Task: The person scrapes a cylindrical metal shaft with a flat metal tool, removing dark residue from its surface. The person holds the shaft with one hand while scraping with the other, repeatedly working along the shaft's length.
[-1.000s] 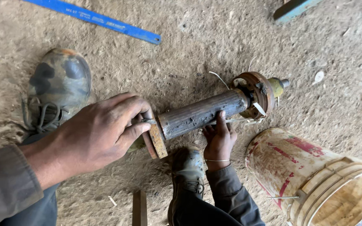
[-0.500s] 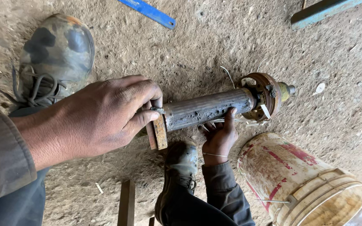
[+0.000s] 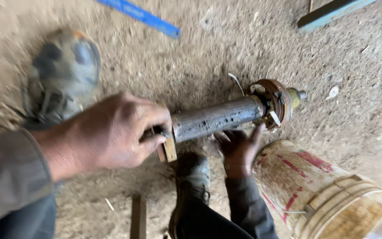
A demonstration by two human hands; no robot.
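A dirty steel tube [image 3: 217,118] lies on the dirt floor, with a rusty round flange [image 3: 276,102] and a yellowish stub at its right end. My left hand [image 3: 116,132] is closed around the tube's left end, where a tan square block [image 3: 169,150] sits. My right hand is out of view. A smaller hand [image 3: 237,149] in a dark sleeve, another person's, reaches up from the bottom edge and touches the underside of the tube near the flange.
A worn shoe [image 3: 63,73] rests at the upper left, a smaller dark shoe [image 3: 193,175] just below the tube. A dirty white and red bucket [image 3: 319,190] lies on its side at lower right. A blue bar [image 3: 140,15] and a teal beam [image 3: 328,13] lie farther away.
The view has shifted and blurred. My left hand keeps its grip on the tube's end. The other person's hand has slid a little to the right, under the tube toward the flange.
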